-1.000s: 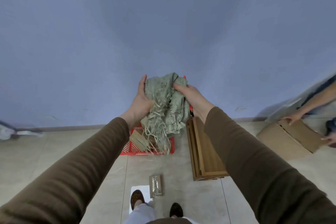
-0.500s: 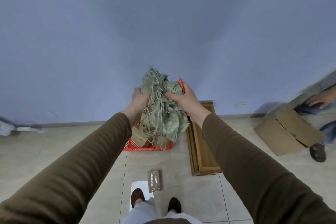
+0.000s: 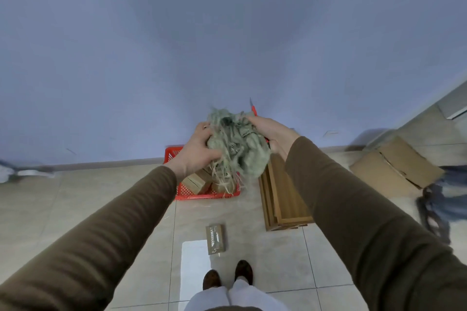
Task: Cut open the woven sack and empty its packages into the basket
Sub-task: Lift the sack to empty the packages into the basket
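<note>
Standing on a tiled floor, a person is looking down past their shoes (image 3: pixel 227 277). Just ahead, one brown package (image 3: pixel 215 239) is lying loose on the floor, outside the basket. Farther out, both hands are squeezing the sack (image 3: pixel 237 149) into a ball above the basket (image 3: pixel 184 190). The left hand (image 3: pixel 199 150) is clamped on its left side; the right hand (image 3: pixel 271 134) is closing on its right side while also pinching a red cutter (image 3: pixel 253 108). The sack looks light, limp and badly frayed, so gripping bunched cloth rather than loose strands seems wisest. Brown packages (image 3: pixel 197 182) are already sitting in the basket. Beside it a wooden tray (image 3: pixel 283 199) is lying by the wall.
</note>
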`<state>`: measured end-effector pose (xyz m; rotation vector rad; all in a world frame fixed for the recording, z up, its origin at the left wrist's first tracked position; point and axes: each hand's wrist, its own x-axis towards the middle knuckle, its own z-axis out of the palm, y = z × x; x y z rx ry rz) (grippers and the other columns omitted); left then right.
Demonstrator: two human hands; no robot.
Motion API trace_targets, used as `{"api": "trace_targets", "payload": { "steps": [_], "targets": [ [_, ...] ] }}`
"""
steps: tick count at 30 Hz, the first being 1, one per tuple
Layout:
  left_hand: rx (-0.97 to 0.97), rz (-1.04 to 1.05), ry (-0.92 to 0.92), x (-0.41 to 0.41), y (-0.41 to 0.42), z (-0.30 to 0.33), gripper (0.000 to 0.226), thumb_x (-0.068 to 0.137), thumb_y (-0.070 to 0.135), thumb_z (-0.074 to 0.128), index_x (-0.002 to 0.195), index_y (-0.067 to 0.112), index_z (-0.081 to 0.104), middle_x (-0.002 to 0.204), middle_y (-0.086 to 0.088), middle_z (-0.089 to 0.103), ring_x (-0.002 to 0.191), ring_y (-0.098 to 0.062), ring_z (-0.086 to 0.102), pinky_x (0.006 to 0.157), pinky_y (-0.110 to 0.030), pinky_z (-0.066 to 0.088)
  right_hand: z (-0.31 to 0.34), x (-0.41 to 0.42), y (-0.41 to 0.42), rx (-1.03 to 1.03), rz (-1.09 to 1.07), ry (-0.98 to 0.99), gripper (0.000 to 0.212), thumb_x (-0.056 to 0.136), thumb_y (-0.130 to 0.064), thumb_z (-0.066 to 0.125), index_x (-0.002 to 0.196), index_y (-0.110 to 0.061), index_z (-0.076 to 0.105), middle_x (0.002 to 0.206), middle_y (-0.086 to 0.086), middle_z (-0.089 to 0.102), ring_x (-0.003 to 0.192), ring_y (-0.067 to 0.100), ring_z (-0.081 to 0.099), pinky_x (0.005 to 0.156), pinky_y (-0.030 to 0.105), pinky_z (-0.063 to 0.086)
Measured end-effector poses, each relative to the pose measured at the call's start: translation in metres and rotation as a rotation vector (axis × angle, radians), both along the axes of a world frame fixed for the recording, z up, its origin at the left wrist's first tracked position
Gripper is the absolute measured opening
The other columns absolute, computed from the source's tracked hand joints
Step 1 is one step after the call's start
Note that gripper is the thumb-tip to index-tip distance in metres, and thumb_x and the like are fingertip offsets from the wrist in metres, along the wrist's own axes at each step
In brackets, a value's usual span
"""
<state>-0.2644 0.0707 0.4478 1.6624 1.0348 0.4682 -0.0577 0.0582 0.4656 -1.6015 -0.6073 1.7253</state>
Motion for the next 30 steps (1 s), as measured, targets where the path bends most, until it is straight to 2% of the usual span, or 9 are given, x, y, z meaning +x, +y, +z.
{"api": "trace_targets", "payload": {
  "steps": [3, 5, 8, 12, 15, 19, 23, 28, 30],
  "targets": [
    [-0.171, 0.189, -0.095, -0.009, 0.005, -0.003, 0.027, 0.091, 0.002, 0.07, 0.109, 0.021, 0.074, 0.093, 0.004, 0.081, 0.091, -0.017, 0.078, 0.074, -0.028, 0.064, 0.001, -0.008, -0.012, 0.109, 0.15, -0.117, 0.051, 0.089, -0.059, 0.073, 0.122, -0.021, 0.071, 0.101, 0.001, 0.082, 0.082, 0.017, 0.079, 0.074, 0.031, 0.064],
    [-0.354, 0.27, -0.121, -0.016, 0.01, -0.001, 0.025, 0.099, 0.007, 0.059, 0.121, 0.012, 0.069, 0.104, -0.008, 0.081, 0.099, -0.033, 0.075, 0.074, -0.036, 0.065, 0.0, -0.012, -0.021, 0.167, 0.212, -0.316, 0.05, 0.084, -0.068, 0.071, 0.117, -0.031, 0.069, 0.081, -0.013, 0.078, 0.045, 0.007, 0.058, 0.041, 0.02, 0.043],
    [-0.641, 0.243, -0.166, -0.02, 0.018, 0.006, 0.037, 0.108, 0.026, 0.049, 0.13, 0.001, 0.063, 0.122, -0.02, 0.073, 0.11, -0.037, 0.07, 0.087, -0.05, 0.063, -0.01, -0.015, -0.03, 0.273, 0.189, -0.358, 0.05, 0.093, -0.063, 0.064, 0.139, -0.049, 0.05, 0.107, -0.011, 0.074, 0.039, 0.007, 0.038, 0.037, 0.023, 0.033],
    [-0.903, 0.259, -0.116, -0.023, 0.025, 0.013, 0.049, 0.104, 0.049, 0.049, 0.089, 0.007, 0.069, 0.085, -0.01, 0.073, 0.07, -0.025, 0.07, 0.051, -0.032, 0.061, -0.02, -0.016, -0.042, 0.318, 0.156, -0.105, 0.072, 0.087, -0.057, 0.074, 0.152, -0.045, 0.045, 0.089, -0.014, 0.067, 0.048, 0.01, 0.034, 0.039, 0.023, 0.03],
    [-0.812, 0.258, -0.008, -0.019, 0.023, 0.004, 0.047, 0.105, 0.048, 0.048, 0.084, 0.011, 0.068, 0.071, -0.007, 0.077, 0.056, -0.023, 0.075, 0.048, -0.029, 0.06, -0.029, -0.014, -0.046, 0.309, 0.134, -0.152, 0.073, 0.083, -0.046, 0.084, 0.147, -0.039, 0.051, 0.094, -0.009, 0.068, 0.046, 0.001, 0.046, 0.038, 0.015, 0.033],
    [-0.747, 0.246, -0.202, 0.005, 0.01, -0.009, 0.041, 0.107, 0.039, 0.048, 0.099, 0.011, 0.076, 0.108, -0.015, 0.077, 0.086, -0.029, 0.079, 0.072, -0.047, 0.065, -0.042, -0.004, -0.048, 0.187, -0.074, -0.155, 0.053, 0.084, -0.041, 0.084, 0.131, -0.035, 0.06, 0.08, -0.007, 0.065, 0.045, 0.002, 0.042, 0.037, 0.018, 0.032],
    [-0.733, 0.284, -0.322, 0.035, -0.01, -0.018, 0.059, 0.107, 0.047, 0.041, 0.077, 0.026, 0.086, 0.085, -0.002, 0.083, 0.074, -0.019, 0.08, 0.058, -0.032, 0.063, -0.057, 0.03, -0.051, 0.088, -0.225, -0.063, 0.036, 0.085, -0.037, 0.08, 0.113, -0.019, 0.066, 0.057, -0.007, 0.059, 0.039, 0.006, 0.044, 0.032, 0.021, 0.031],
    [-0.498, 0.331, -0.283, 0.101, -0.044, -0.034, 0.06, 0.111, 0.048, 0.033, 0.121, 0.003, 0.071, 0.107, -0.019, 0.078, 0.095, -0.042, 0.073, 0.087, -0.055, 0.06, -0.079, 0.097, -0.065, 0.025, -0.311, -0.008, 0.041, 0.086, -0.043, 0.08, 0.108, -0.011, 0.067, 0.064, 0.003, 0.07, 0.048, 0.015, 0.064, 0.042, 0.025, 0.05],
    [-0.355, 0.234, -0.224, 0.134, -0.056, -0.041, 0.043, 0.113, 0.037, 0.038, 0.114, 0.008, 0.069, 0.098, -0.001, 0.079, 0.09, -0.019, 0.075, 0.08, -0.033, 0.061, -0.09, 0.134, -0.076, -0.004, -0.323, -0.012, 0.037, 0.09, -0.04, 0.078, 0.108, -0.009, 0.068, 0.074, 0.008, 0.076, 0.061, 0.019, 0.072, 0.053, 0.029, 0.057]
  ]
}}
